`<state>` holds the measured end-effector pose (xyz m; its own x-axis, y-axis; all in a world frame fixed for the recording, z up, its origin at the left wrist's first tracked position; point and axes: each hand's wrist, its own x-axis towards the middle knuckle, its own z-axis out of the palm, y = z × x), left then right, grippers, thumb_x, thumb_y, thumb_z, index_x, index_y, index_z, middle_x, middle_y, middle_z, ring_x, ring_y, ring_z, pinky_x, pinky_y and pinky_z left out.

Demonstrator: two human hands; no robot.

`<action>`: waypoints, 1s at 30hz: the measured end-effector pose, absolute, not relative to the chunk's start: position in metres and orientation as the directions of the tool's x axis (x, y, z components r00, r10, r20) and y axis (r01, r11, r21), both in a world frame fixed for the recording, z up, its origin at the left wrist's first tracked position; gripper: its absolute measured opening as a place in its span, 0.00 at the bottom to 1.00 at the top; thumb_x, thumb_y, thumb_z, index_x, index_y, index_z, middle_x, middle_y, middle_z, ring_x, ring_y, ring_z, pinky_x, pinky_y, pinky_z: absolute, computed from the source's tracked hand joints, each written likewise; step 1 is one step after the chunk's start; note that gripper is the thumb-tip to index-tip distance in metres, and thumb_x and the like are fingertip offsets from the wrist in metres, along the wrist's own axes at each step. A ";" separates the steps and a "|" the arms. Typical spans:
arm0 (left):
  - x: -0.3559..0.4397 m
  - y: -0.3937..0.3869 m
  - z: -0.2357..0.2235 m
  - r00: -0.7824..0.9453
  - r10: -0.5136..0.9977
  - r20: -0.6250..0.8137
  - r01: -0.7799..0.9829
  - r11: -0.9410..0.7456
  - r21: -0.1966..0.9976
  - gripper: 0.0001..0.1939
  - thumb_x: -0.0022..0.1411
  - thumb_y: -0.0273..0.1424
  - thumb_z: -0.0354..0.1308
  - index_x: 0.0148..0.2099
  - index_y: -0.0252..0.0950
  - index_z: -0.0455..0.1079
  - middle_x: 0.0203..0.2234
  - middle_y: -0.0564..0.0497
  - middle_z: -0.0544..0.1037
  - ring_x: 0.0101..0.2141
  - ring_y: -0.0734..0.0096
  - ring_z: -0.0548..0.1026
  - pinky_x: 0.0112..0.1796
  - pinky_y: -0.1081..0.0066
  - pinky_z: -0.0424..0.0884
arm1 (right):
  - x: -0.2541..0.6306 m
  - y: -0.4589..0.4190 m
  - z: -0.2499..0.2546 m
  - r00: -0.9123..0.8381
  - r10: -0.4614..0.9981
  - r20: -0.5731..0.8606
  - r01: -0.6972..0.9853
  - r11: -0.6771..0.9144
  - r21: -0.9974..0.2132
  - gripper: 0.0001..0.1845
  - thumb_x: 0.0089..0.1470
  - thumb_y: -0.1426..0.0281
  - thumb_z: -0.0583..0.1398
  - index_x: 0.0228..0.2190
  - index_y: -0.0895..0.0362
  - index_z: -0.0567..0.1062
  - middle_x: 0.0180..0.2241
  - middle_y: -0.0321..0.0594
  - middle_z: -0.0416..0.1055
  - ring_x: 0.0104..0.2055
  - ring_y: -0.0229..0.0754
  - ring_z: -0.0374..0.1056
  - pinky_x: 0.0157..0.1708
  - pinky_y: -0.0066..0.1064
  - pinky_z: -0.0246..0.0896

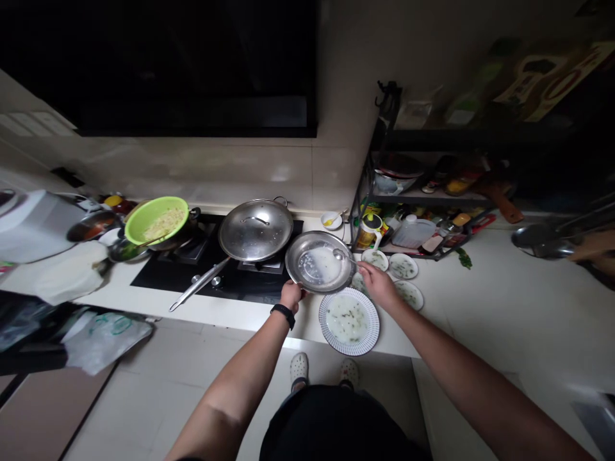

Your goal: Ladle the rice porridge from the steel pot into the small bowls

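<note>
As the left hand (pixel 291 296) clenches a steel dish (pixel 319 262), the right hand (pixel 378 286) grips a spoon (pixel 340 255).

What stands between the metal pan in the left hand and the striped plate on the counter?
Nothing visible does. The metal pan, held by the left hand, is just over the far edge of the striped plate. The right hand holds a spoon inside the pan, not between them.
</note>
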<state>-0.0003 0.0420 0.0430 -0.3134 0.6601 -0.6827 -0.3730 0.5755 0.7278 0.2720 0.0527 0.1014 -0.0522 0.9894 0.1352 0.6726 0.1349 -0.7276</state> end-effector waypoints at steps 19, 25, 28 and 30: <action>-0.006 0.044 0.041 -0.312 0.679 -0.665 -0.326 0.581 0.746 0.06 0.59 0.20 0.61 0.37 0.33 0.68 0.19 0.54 0.72 0.16 0.77 0.70 0.23 0.76 0.64 | 0.259 0.068 0.068 0.379 0.848 -0.369 -0.217 -0.307 -0.927 0.13 0.54 0.59 0.65 0.33 0.54 0.71 0.23 0.39 0.79 0.28 0.44 0.79 0.30 0.32 0.78; -0.007 0.043 0.041 -0.307 0.681 -0.665 -0.319 0.585 0.746 0.06 0.59 0.22 0.62 0.35 0.33 0.67 0.17 0.55 0.72 0.15 0.77 0.69 0.22 0.76 0.63 | 0.265 0.054 0.094 0.355 0.876 -0.327 -0.216 -0.263 -0.940 0.12 0.52 0.60 0.65 0.34 0.54 0.73 0.25 0.40 0.80 0.30 0.47 0.80 0.31 0.34 0.78; -0.008 0.043 0.040 -0.306 0.680 -0.666 -0.316 0.587 0.745 0.07 0.58 0.23 0.64 0.36 0.33 0.68 0.18 0.55 0.72 0.16 0.76 0.70 0.22 0.76 0.63 | 0.272 0.045 0.109 0.337 0.883 -0.327 -0.217 -0.265 -0.939 0.11 0.51 0.62 0.65 0.35 0.54 0.73 0.26 0.42 0.81 0.31 0.48 0.80 0.33 0.34 0.79; -0.009 0.043 0.039 -0.305 0.680 -0.667 -0.315 0.589 0.744 0.08 0.57 0.24 0.65 0.36 0.33 0.68 0.19 0.54 0.73 0.16 0.76 0.70 0.22 0.76 0.63 | 0.277 0.037 0.118 0.331 0.886 -0.326 -0.218 -0.264 -0.940 0.12 0.51 0.63 0.66 0.36 0.55 0.74 0.27 0.42 0.81 0.31 0.48 0.80 0.34 0.35 0.78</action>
<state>-0.0089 0.0432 0.0393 -0.3053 0.6799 -0.6668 -0.3148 0.5888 0.7445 0.2768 0.0371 0.1181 0.3311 0.8856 -0.3257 -0.2177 -0.2642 -0.9396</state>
